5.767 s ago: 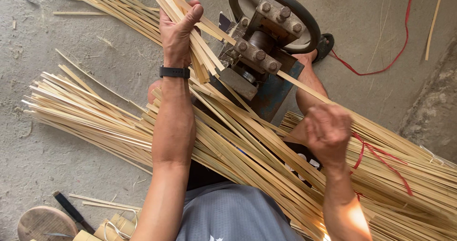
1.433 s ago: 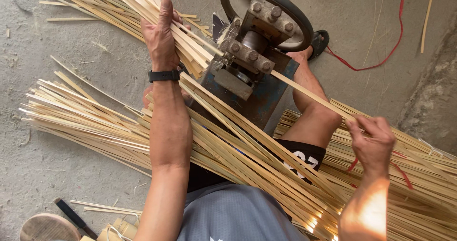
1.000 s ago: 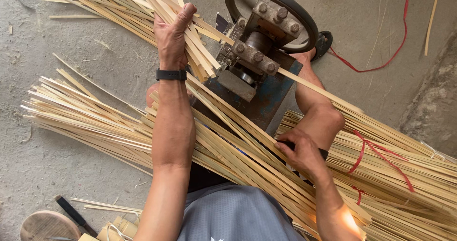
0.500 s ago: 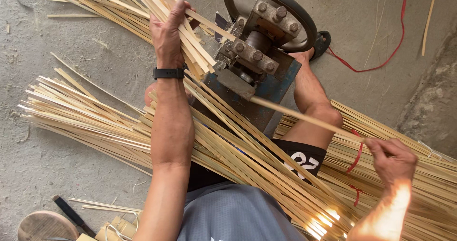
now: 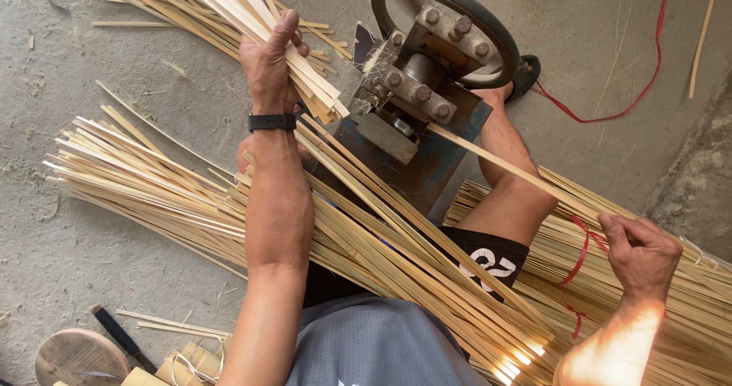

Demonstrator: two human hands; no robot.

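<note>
My left hand (image 5: 271,58), with a black watch on the wrist, rests on a bundle of pale bamboo strips (image 5: 229,12) that fans out left of a blue splitting machine (image 5: 427,119) with a black wheel. My right hand (image 5: 637,253) pinches the near end of one long bamboo strip (image 5: 518,169) that runs up into the machine's rollers. A thick sheaf of bamboo strips (image 5: 168,195) lies across my lap under my left forearm.
More bundled strips (image 5: 686,302) tied with red cord lie under my right hand. A red cable (image 5: 602,104) trails on the concrete floor behind the machine. A round wooden block (image 5: 76,355) and a dark-handled knife (image 5: 122,336) sit at the lower left.
My right hand reached in toward the lap, then drew back to the right with a single strip now held and leading into the machine. My left hand stayed on the output bundle.
</note>
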